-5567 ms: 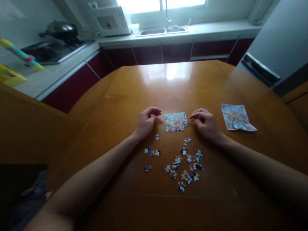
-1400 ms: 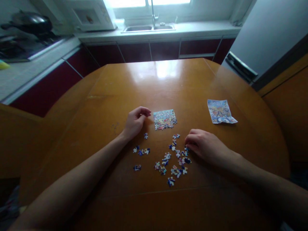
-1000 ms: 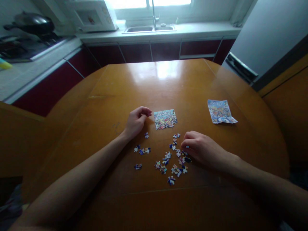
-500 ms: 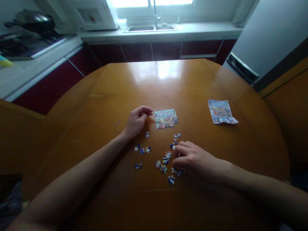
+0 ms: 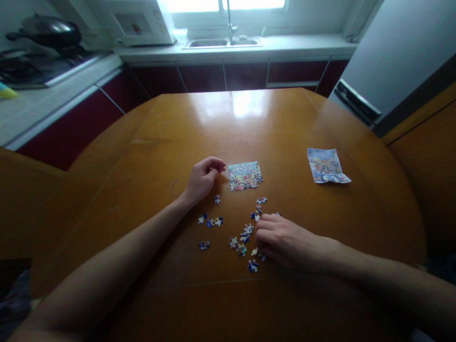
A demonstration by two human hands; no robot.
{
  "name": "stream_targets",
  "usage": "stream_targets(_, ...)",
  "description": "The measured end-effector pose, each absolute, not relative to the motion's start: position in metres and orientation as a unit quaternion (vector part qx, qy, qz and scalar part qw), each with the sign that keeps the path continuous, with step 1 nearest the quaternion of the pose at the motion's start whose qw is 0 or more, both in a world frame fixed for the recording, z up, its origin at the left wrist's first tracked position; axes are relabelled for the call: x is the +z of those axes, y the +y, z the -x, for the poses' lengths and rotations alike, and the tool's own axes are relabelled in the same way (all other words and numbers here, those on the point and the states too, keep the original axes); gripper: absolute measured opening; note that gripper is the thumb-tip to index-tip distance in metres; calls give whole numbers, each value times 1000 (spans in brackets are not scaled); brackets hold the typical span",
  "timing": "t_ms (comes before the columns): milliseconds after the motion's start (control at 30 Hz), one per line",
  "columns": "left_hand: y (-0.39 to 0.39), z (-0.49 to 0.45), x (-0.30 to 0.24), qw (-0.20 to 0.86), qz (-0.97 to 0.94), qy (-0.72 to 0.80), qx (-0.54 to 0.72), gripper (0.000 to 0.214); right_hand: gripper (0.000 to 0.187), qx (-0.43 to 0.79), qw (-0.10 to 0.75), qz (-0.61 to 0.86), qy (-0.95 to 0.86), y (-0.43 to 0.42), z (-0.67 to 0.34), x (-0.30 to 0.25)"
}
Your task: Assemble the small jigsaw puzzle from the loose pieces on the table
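Note:
A partly assembled jigsaw puzzle [image 5: 245, 175] lies flat on the table, its lower and right edges jagged. Beside its left edge rests my left hand [image 5: 203, 178], loosely curved, thumb and fingers apart, with nothing in it. My right hand [image 5: 280, 237] is lowered over the loose pieces at the right, its fingers closed together in a pinch on a puzzle piece that they mostly hide. Just left of those fingers is a cluster of puzzle pieces [image 5: 246, 232]. Joined pieces [image 5: 214, 222] and a single puzzle piece [image 5: 217, 199] lie nearer my left forearm.
A creased picture sheet [image 5: 327, 165] lies on the right of the wooden table [image 5: 221, 128]. Beyond the table are a counter with a sink [image 5: 223, 42], a stove with a wok [image 5: 50, 31] at the left, and a fridge [image 5: 395, 57] at the right.
My right hand has lowered slightly and its fingers have drawn together; a pale piece below and a piece behind it now show. The left hand stays in place.

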State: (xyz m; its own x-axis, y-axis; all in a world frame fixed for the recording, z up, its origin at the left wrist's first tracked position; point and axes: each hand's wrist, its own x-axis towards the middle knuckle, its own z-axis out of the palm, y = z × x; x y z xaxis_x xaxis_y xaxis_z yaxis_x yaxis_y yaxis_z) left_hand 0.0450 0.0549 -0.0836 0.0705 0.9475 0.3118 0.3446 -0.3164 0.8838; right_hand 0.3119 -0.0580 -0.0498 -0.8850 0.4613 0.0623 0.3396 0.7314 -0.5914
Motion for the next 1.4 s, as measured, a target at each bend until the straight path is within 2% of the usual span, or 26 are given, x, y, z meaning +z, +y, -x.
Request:
stream_targets(133,55,-45,-84,321,-657,489,476,22,11,395,213,244,-860,-48,-319,-45)
stream_targets(200,55,-44,-85,323,-658,487,475,22,9,385,276,316,-822,-32,-325,-43)
stream_targets(300,56,-44,-85,326,-658,484,475,22,13,335,311,395,-797,3,-333,-47)
stream_targets(400,56,-43,-86,320,-661,486,473,23,12,316,321,419,-788,36,-336,-59)
stream_targets(533,55,-42,-86,317,-664,489,468,24,14,340,295,405,-796,55,-330,-73)
stream_targets(1067,55,-43,-87,328,-660,487,469,23,15,325,291,376,-817,57,-325,-82)
stream_targets(1400,57,-41,-88,327,-661,484,470,23,18,306,323,367,-817,55,-330,-89)
